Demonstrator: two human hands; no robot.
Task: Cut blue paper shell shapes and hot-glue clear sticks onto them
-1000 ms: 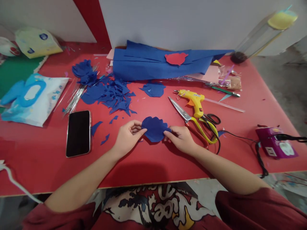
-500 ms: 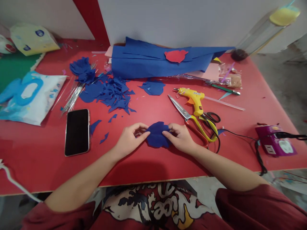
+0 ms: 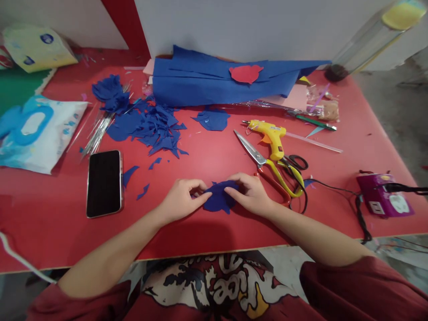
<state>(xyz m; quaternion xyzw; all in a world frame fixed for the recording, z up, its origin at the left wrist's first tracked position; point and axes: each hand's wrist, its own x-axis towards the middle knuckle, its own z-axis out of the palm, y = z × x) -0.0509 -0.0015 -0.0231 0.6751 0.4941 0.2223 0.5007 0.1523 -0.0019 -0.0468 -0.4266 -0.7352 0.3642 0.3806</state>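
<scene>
A scalloped piece of dark blue felt lies crumpled between my hands near the front of the red table. My left hand pinches its left edge with thumb and fingers closed. My right hand pinches its right and upper edge, fingers curled over it. Both hands rest low on the table, close together, and the felt is partly folded and hidden under my fingers.
Scissors and a yellow glue gun lie right of my hands, its cord running to a purple socket. A black phone lies left. Blue felt scraps, folded blue sheets and wires sit behind.
The blue piece was held flat and spread between my hands; my hands have come closer together and the piece is now folded and bunched up.
</scene>
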